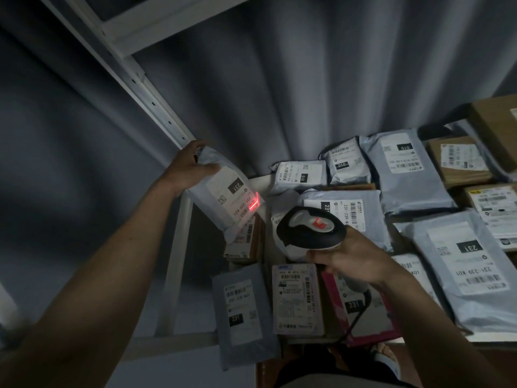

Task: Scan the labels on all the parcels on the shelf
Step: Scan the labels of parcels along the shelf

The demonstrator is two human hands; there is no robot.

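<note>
My left grip (pixel 188 166) holds one grey parcel (pixel 223 197) up; my right grip (pixel 345 260) clasps the scanner (pixel 310 228), its red beam on the label just beside it. Many parcels below on the shelf (pixel 258 182) probably remain unscanned.

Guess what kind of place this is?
Probably a parcel depot or courier pickup room: labelled mailer bags and boxes lie across a shelf, the right hand aims a barcode scanner, and its red beam hits the grey parcel in the left hand.
</note>
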